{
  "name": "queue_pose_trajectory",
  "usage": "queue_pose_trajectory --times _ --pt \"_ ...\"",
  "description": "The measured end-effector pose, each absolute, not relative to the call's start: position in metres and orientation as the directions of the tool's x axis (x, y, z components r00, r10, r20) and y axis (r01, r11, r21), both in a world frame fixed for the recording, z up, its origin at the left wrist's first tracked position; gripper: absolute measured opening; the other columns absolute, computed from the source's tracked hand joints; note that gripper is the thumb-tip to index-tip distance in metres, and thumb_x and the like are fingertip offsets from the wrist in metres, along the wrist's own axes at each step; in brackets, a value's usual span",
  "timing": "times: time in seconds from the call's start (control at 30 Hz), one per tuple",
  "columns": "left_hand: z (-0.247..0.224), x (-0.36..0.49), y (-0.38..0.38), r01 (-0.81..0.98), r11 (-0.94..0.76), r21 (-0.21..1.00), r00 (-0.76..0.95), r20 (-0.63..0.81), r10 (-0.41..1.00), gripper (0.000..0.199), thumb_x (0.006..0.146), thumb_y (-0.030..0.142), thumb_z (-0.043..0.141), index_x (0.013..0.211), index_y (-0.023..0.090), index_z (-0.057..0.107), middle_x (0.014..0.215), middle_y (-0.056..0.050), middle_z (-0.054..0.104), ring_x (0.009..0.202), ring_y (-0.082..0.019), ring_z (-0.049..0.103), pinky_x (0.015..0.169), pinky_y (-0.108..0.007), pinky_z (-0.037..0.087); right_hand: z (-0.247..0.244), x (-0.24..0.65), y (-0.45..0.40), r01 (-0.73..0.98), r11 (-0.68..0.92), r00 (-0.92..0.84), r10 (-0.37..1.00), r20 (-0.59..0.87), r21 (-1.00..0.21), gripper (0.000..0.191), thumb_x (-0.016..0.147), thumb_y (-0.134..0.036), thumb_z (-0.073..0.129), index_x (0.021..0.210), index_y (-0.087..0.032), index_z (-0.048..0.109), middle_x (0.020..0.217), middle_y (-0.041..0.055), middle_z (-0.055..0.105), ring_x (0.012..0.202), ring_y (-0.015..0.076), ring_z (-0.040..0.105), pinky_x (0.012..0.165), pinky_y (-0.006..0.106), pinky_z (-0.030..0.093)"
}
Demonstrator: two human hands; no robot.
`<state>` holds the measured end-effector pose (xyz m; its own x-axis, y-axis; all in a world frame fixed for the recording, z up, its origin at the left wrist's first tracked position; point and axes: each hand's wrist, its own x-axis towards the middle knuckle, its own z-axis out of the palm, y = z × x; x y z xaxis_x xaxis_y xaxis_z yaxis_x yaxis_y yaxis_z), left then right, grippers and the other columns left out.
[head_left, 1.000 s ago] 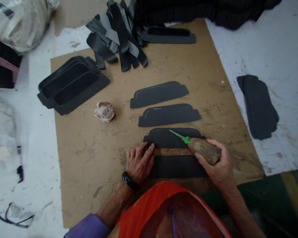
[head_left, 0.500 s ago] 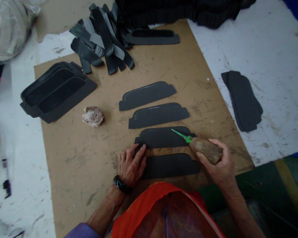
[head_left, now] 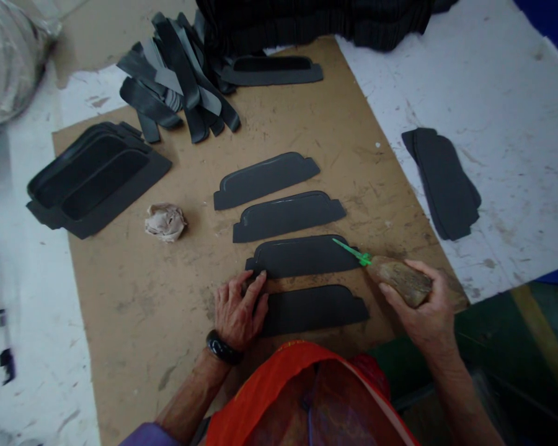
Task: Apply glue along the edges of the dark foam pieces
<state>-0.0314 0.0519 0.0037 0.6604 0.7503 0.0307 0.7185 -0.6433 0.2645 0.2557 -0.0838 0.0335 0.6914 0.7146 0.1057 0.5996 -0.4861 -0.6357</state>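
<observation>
My right hand (head_left: pixel 430 303) is wrapped around a brown, stained glue bottle (head_left: pixel 400 280). Its thin green nozzle (head_left: pixel 351 249) points left, with the tip over the upper right edge of a dark grey cut piece (head_left: pixel 302 257). A thin shiny line follows part of that piece's top edge. My left hand (head_left: pixel 239 313) lies with fingers spread, its fingertips on the lower left corner of the same piece. Nearest my body is another dark piece (head_left: pixel 314 311), beside my left thumb. Two similar pieces, an upper one (head_left: pixel 267 179) and a lower one (head_left: pixel 288 215), lie farther up, with shiny lines along their curved edges.
Brown board (head_left: pixel 134 322) covers the white table (head_left: pixel 516 155). A crumpled beige wad (head_left: pixel 165 222) lies left of the pieces. Stacked dark pieces (head_left: pixel 97 179) are at left, loose strips (head_left: pixel 181 80) at the back, and more pieces (head_left: pixel 446 183) at right.
My right hand has moved the glue bottle a little to the right, and the nozzle tip has slid rightward along the piece's top edge. My left hand stays on the piece. The view has shifted slightly.
</observation>
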Motion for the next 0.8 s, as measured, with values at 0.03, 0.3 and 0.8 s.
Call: queue_pose_trajectory --times 0.03,0.3,0.8 --pt "0.004 -0.031 0.052 0.718 -0.642 0.27 0.66 0.029 0.75 0.038 0.082 0.026 0.053 0.12 0.022 0.054 0.115 -0.012 0.05 0.096 -0.025 0.049 0.084 -0.041 0.04 0.034 0.256 -0.084 0.601 -0.488 0.692 0.713 0.108 -0.633 0.051 0.067 -0.041 0.07 0.109 -0.018 0.052 0.103 0.0079 0.059 0.097 0.0249 0.056 0.086 0.041 0.044" --pt "0.0 -0.026 0.056 0.753 -0.622 0.216 0.618 0.095 0.781 0.027 0.082 0.031 0.056 0.107 0.023 0.063 0.104 -0.01 0.055 0.091 -0.023 0.052 0.078 -0.037 0.042 0.035 0.258 -0.091 0.597 -0.503 0.711 0.692 0.122 -0.625 0.051 0.067 -0.04 0.07 0.11 -0.018 0.052 0.105 0.0082 0.059 0.099 0.0256 0.056 0.086 0.042 0.044" --pt "0.0 -0.013 0.059 0.796 -0.573 0.196 0.558 0.131 0.819 0.019 0.081 0.034 0.057 0.092 0.022 0.067 0.094 -0.009 0.056 0.083 -0.021 0.051 0.073 -0.035 0.041 0.037 0.254 -0.099 0.588 -0.525 0.728 0.675 0.12 -0.615 0.052 0.067 -0.04 0.069 0.11 -0.018 0.052 0.104 0.0086 0.059 0.098 0.0259 0.057 0.086 0.043 0.045"
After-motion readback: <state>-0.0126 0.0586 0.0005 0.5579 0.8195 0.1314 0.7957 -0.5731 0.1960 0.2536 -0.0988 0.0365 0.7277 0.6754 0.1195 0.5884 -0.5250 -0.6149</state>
